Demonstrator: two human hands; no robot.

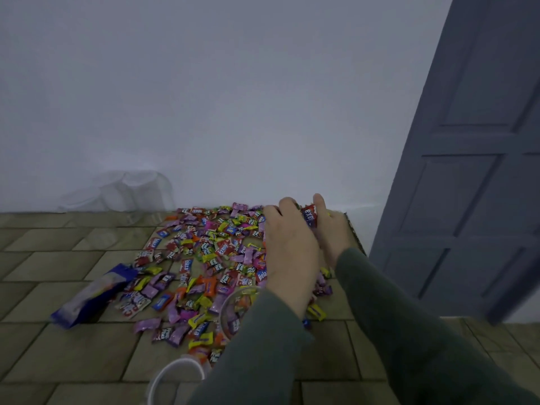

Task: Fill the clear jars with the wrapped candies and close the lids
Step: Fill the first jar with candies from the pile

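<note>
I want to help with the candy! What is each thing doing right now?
Left hand: scooping candies, fingers curled.
Right hand: scooping candies too.
Candies: spread over the floor.
Jar: open, some candies inside.
Blue bag: lying flat.
Door: open.

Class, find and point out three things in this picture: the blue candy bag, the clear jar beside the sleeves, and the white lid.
blue candy bag point(93, 293), head view, middle of its side.
clear jar point(233, 314), head view, its transparent wall.
white lid point(163, 378), head view, left rim.
</note>
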